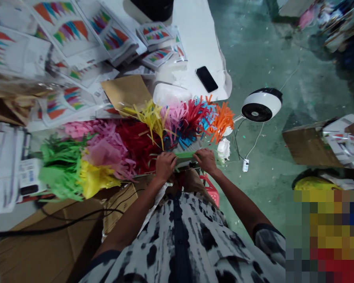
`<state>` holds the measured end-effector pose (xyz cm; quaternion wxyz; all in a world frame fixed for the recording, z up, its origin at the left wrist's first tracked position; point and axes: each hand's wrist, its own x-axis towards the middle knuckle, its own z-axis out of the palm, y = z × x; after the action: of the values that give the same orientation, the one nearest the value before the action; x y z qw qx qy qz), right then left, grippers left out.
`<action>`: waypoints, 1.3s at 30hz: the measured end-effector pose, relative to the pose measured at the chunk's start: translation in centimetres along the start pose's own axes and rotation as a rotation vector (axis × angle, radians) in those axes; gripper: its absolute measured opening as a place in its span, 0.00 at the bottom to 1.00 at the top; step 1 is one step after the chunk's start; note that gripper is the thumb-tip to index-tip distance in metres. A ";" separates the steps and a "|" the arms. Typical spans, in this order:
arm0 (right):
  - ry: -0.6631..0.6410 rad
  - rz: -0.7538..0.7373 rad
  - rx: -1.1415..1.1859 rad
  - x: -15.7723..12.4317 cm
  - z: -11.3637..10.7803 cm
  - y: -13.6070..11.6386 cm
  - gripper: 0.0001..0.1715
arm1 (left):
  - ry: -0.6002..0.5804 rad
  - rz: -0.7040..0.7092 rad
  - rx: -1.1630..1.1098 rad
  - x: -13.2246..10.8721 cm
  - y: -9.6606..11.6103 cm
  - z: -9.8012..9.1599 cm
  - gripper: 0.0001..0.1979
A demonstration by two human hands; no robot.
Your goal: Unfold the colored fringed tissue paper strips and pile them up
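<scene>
My left hand (165, 166) and my right hand (206, 160) both pinch a green paper strip (184, 157), held level in front of my chest, with a dark edge visible beneath it. Just beyond my hands lie bunches of fringed tissue paper: red (135, 145), pink (106, 145), blue (205, 114) and orange (222, 122). Further left are a green bunch (61, 169) and a yellow bunch (94, 179). A small white wad (223, 149) sits beside my right hand.
Stacks of printed sheets with rainbow fan designs (73, 35) cover the far left. A black phone (207, 79) lies on a white surface (200, 43). A white fan (261, 104) stands on the green floor (253, 51), and cardboard boxes (312, 141) sit to the right.
</scene>
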<state>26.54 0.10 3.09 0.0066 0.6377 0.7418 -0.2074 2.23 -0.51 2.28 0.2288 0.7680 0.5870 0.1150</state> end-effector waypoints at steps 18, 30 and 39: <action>0.283 -0.049 -0.161 -0.1 2.0 -2.1 0.13 | -0.003 -0.075 0.272 1.9 1.6 0.3 0.11; 0.188 -0.209 -0.157 -3.0 4.2 0.4 0.31 | -0.007 0.199 0.235 -0.7 -2.9 -2.7 0.10; 0.185 -0.200 -0.173 -2.8 3.8 -0.3 0.30 | 0.018 0.378 0.095 -0.5 3.1 0.2 0.19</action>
<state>25.78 -3.80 0.49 -0.0277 0.5739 0.8142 -0.0829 4.77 -1.63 3.65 0.1612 0.8734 0.4393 0.1349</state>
